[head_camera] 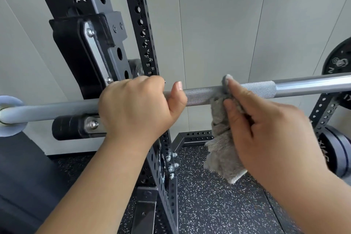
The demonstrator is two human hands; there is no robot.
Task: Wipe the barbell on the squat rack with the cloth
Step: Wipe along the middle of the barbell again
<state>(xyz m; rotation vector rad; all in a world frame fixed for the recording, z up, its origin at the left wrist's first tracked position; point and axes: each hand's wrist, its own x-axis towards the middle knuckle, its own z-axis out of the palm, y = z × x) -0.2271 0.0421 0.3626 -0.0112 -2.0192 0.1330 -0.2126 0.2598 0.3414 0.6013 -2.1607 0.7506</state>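
The silver barbell (pixel 201 96) runs across the view on the black squat rack (pixel 144 30), resting in a J-hook at the left. My left hand (pixel 138 104) grips the bar just right of the hook, fingers curled over it and thumb up. My right hand (pixel 266 131) holds a grey fluffy cloth (pixel 221 138) against the knurled section, index finger pressing the cloth's top onto the bar. The rest of the cloth hangs below the bar.
Black weight plates (pixel 340 66) hang on the rack at the right, with more plates (pixel 338 156) lower down. A perforated upright (pixel 167 167) stands under my left hand. The floor is speckled black rubber (pixel 218 205). A pale wall is behind.
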